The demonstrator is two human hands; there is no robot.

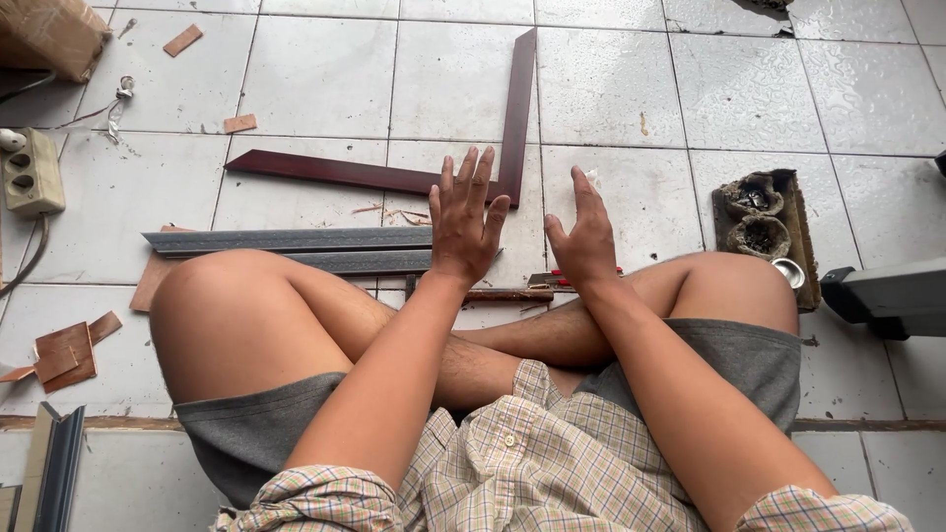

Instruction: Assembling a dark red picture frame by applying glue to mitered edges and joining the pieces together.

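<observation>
Left hand [467,219]: mine, spread flat with fingers apart, holding nothing, hovering over or resting near the corner of the frame; I cannot tell if it touches
Right hand [583,236]: mine, fingers loosely open and slightly curled, empty, just right of the corner
Frame [414,177]: two dark red moulding strips meeting in an L on the floor [315,79], the joint right under and between my hands; one strip runs off to my left, the other straight away from me
Done so far: by my judgement one corner looks mitred and brought together; whether it is fixed I cannot tell
Left to do: only two sides are laid out, so the other half of the frame looks still to come
Grey strips [296,246]: two long mouldings lying just nearer than my left hand, beside my knee
Tool [552,281]: something with red on it, below my right hand, partly hidden
Offcuts [64,350]: small brown pieces well to my left
Socket block [30,175]: far left, beyond the offcuts
</observation>
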